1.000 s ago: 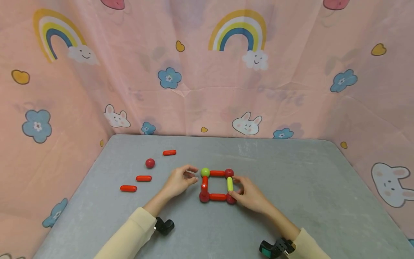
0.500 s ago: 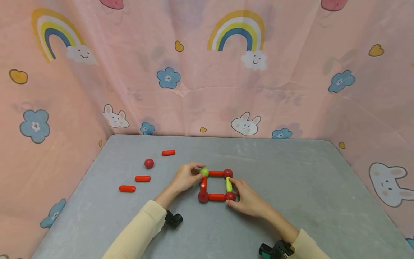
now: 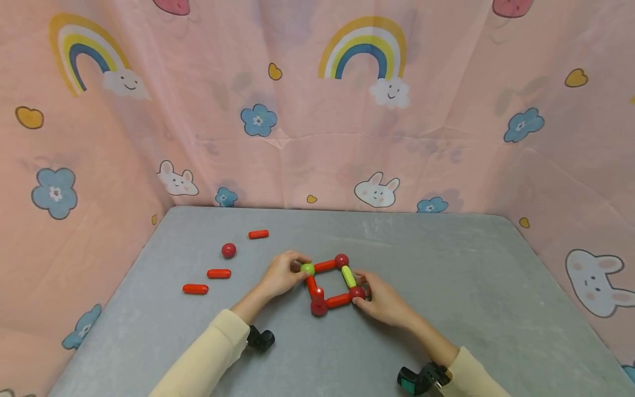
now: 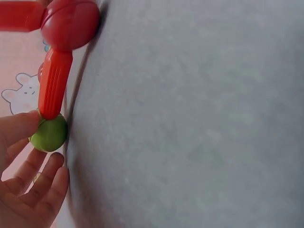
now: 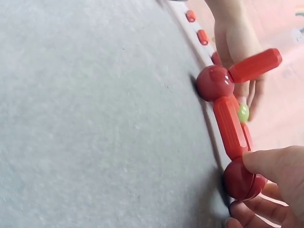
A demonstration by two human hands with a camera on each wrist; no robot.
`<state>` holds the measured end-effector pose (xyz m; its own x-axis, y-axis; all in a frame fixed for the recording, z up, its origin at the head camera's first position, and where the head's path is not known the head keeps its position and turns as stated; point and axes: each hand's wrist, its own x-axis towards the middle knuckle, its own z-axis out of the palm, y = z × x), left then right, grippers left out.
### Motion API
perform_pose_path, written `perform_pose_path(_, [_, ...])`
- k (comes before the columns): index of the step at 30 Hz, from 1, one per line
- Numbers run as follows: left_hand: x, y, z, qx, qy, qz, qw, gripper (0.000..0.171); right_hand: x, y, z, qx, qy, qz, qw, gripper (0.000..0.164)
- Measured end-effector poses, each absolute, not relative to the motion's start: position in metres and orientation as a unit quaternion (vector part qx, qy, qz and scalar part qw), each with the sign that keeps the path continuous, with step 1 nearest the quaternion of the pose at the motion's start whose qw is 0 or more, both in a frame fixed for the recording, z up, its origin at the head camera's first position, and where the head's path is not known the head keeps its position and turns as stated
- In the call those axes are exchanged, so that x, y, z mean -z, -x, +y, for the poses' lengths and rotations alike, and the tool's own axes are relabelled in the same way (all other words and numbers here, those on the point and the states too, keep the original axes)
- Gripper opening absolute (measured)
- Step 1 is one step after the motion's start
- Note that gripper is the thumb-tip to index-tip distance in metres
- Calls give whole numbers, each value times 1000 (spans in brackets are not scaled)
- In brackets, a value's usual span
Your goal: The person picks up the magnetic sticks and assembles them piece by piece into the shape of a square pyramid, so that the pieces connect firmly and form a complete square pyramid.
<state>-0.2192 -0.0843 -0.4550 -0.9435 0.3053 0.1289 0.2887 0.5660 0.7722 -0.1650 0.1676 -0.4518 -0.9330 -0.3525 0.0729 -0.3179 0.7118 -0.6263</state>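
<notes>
When we hold both sides, even pressure matters most

As the square frame lies on the grey surface, slanted to its far edge, we have it by two opposite corners. Our left hand pinches the green ball at the far-left corner; our right hand has thumb and fingers closed about the near-right red ball. The hands are apart, with the frame between them.

We judge the step in hand to be steadying or squaring up the frame. To do it well, we should guide both corners together, since a push from one side alone could skew the shape or work a rod loose. Pressure belongs on the balls rather than on the yellow-green rod.

The delicate part, we think, is the upright red rod, which stands on the near-left red ball, a corner neither hand touches. A jolt might tip it, so slow movement suits us. The far-right red ball is also unheld and deserves a glance.

Three loose red rods and a loose red ball lie off to the left, apart from the frame; our left arm should avoid brushing them.
</notes>
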Motion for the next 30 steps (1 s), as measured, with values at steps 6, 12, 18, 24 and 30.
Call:
perform_pose_path(6, [456,214,-91,-439,-177,881,11,22,454,173,171,342,172,924,11,39])
perform_pose_path(12, [454,205,-93,-440,-180,879,26,21,458,181,174,354,152,923,-5,32])
perform_pose_path(18, [452,197,-94,-433,-191,881,30,20,459,186,175,362,140,922,-6,30])
perform_pose_path(24, [451,193,-95,-427,-195,882,40,20,458,187,175,364,138,921,-3,29])
perform_pose_path(30, [452,192,-96,-432,-191,880,41,21,457,189,176,367,135,920,3,29])
